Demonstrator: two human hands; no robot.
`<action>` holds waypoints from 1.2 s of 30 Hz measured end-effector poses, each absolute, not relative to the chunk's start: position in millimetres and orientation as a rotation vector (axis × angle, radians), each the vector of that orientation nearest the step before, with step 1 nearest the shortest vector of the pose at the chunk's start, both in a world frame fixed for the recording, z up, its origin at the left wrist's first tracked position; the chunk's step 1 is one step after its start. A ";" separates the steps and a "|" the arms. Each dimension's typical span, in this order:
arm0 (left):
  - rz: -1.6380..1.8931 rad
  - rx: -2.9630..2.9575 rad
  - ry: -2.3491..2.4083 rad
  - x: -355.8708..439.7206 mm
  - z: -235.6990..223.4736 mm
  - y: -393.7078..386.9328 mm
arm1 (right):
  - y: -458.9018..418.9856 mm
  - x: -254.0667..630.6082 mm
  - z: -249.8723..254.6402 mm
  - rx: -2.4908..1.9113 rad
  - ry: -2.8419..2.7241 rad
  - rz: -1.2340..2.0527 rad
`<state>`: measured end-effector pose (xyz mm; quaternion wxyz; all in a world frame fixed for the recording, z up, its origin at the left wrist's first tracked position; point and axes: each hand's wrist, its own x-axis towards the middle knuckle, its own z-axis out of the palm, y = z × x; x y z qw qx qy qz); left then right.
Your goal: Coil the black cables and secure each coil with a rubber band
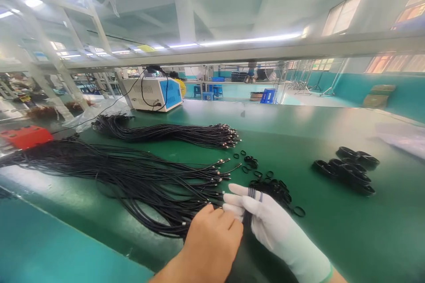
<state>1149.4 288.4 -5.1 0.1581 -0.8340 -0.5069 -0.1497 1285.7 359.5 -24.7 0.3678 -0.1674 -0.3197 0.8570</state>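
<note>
My bare left hand (212, 239) is closed around the ends of black cables (139, 181) that fan out to the left over the green table (332, 230). My right hand (265, 221), in a white glove, is closed on the same cable bunch just to its right, with a dark band around its fingers. Loose black rubber bands (272, 185) lie scattered just beyond my right hand. A second bundle of black cables (172, 133) lies farther back.
Several coiled black cables (348, 170) are stacked at the right. A white and blue machine (154, 93) stands at the far left of the table, a red object (25, 136) at the left edge. Clear plastic (403, 137) lies at far right.
</note>
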 end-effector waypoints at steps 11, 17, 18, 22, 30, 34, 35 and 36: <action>-0.355 -2.980 -1.206 1107.7 41.7 330.0 | 339.7 1273.3 -41.4 -0.185 -0.826 2.635; -0.712 -2.823 -1.231 1101.6 38.0 333.5 | 338.0 1270.9 -41.9 -0.248 -0.775 2.680; -0.767 -2.714 -1.249 1101.2 38.6 330.3 | 338.9 1270.6 -41.9 -0.264 -0.763 2.677; -0.519 -2.699 -1.156 1107.6 37.8 319.0 | 342.0 1270.6 -46.6 -0.253 -0.734 2.745; -0.193 -3.152 -1.631 1116.6 52.9 340.1 | 340.0 1278.0 -58.4 -0.030 -0.742 2.789; -0.815 -3.238 -2.154 1110.8 38.4 332.3 | 337.5 1279.6 -58.8 -0.009 -0.733 2.783; -0.997 -3.186 -2.239 1111.7 32.3 327.4 | 337.3 1279.6 -59.0 -0.025 -0.771 2.763; -1.172 -3.112 -2.292 1113.6 26.1 322.1 | 337.5 1279.3 -59.1 -0.044 -0.815 2.741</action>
